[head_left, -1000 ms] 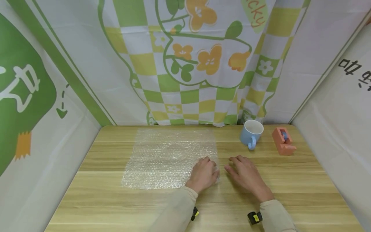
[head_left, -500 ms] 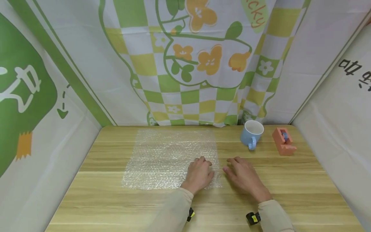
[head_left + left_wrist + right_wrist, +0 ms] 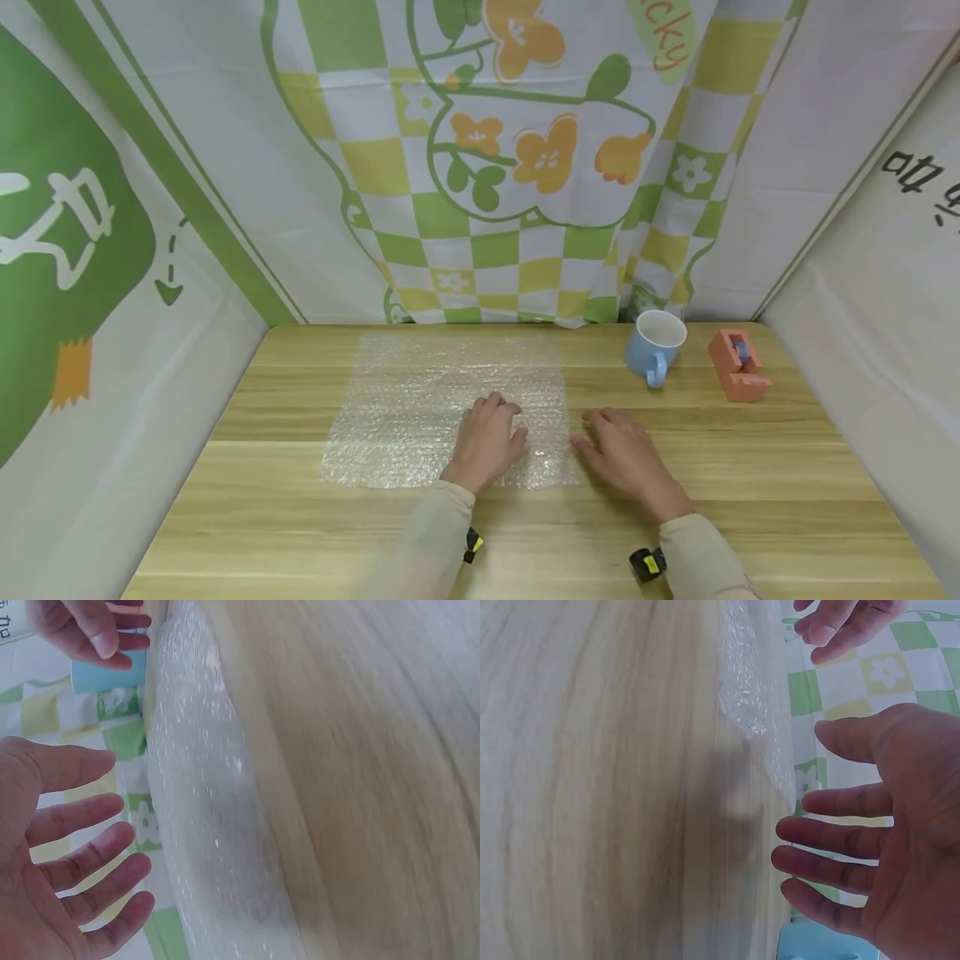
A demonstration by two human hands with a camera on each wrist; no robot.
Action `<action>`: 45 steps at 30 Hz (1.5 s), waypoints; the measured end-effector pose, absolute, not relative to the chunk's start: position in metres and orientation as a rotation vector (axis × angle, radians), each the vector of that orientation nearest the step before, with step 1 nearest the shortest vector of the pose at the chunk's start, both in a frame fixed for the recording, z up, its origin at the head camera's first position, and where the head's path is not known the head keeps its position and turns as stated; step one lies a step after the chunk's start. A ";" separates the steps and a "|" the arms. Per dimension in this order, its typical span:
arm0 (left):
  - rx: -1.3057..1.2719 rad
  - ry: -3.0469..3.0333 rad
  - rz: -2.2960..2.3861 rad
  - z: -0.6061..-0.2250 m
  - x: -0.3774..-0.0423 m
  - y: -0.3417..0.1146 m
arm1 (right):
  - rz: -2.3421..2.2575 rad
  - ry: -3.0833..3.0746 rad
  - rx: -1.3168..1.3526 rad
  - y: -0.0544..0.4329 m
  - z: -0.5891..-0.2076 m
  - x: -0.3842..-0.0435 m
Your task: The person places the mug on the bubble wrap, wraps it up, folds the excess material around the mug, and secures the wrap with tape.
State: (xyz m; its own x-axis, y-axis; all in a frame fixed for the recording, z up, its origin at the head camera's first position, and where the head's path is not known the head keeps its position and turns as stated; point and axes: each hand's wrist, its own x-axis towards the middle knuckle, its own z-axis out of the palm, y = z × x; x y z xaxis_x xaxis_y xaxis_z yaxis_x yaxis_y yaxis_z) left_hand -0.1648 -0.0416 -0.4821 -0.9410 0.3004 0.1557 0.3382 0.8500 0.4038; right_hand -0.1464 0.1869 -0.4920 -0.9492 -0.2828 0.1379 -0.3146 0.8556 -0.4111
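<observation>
A clear sheet of bubble wrap (image 3: 405,417) lies flat on the wooden table. Over its right part is my left hand (image 3: 486,442), fingers spread and slightly bent, holding nothing; the left wrist view shows that hand (image 3: 75,855) apart from the bubble wrap (image 3: 210,795). My right hand (image 3: 622,454) hovers just beyond the sheet's right edge. In the right wrist view its fingers (image 3: 832,836) are loosely extended with nothing in them. Behind the right hand stands a light blue mug (image 3: 649,348), upright, its handle toward me.
An orange tape dispenser (image 3: 737,367) sits right of the mug, near the table's back right corner. A checkered curtain (image 3: 502,275) hangs along the back edge of the wooden table (image 3: 247,500). White printed panels (image 3: 877,333) stand at both sides.
My left hand has moved left from the sheet's right edge to farther over the bubble wrap. The right hand has drifted slightly left. Mug and tape dispenser stay in place.
</observation>
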 end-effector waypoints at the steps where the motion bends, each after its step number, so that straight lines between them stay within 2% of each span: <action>1: -0.500 -2.940 -0.669 -0.481 -0.165 -0.044 | 0.677 -2.967 0.470 0.186 -0.492 -0.147; 27: -0.405 -2.925 -0.699 -0.487 -0.157 -0.076 | 0.819 -3.029 0.207 0.151 -0.504 -0.155; 45: -0.336 -2.924 -0.699 -0.485 -0.154 -0.092 | 1.043 -3.030 0.022 0.146 -0.504 -0.160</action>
